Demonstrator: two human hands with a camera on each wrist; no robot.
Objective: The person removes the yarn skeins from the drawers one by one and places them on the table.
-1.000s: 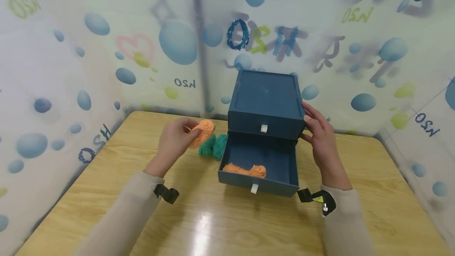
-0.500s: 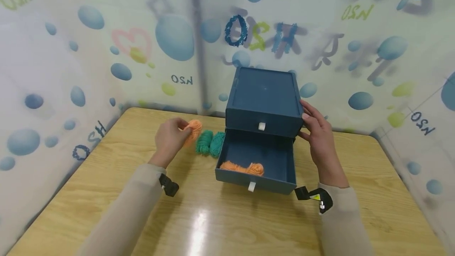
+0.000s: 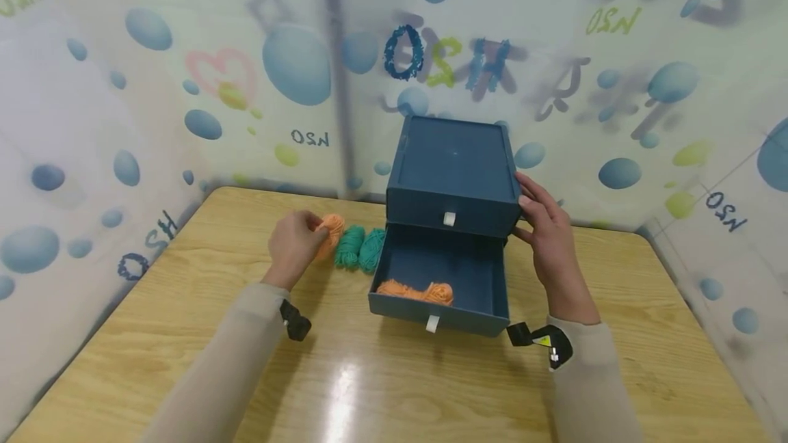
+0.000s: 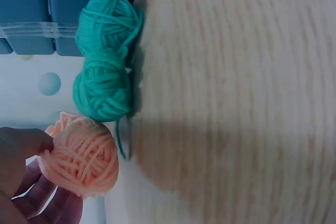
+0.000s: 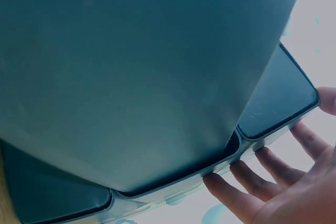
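Observation:
My left hand (image 3: pixel 294 245) pinches a ball of orange yarn (image 3: pixel 331 227) between thumb and fingers, just left of two balls of green yarn (image 3: pixel 349 246). In the left wrist view the orange yarn (image 4: pixel 81 156) is right at the end of the green pair. A blue drawer cabinet (image 3: pixel 455 156) stands beside them, its lower drawer (image 3: pixel 470 322) pulled out. Orange yarn (image 3: pixel 415 291) lies along the front of that drawer. On the cabinet's right side rests my right hand (image 3: pixel 550 238), fingertips (image 5: pixel 212 179) touching the side wall and thumb at the upper front corner.
Both drawer fronts carry a white pull tab (image 3: pixel 449 219). The wooden table (image 3: pixel 394 388) reaches back to a patterned wall covering (image 3: pixel 295 74). Clear tape (image 4: pixel 47 30) runs across the cabinet's side in the left wrist view.
My left hand has moved a little left and lower with the orange yarn, from overlapping the green yarn to beside it. My right hand stays at the cabinet, and the head view has shifted slightly.

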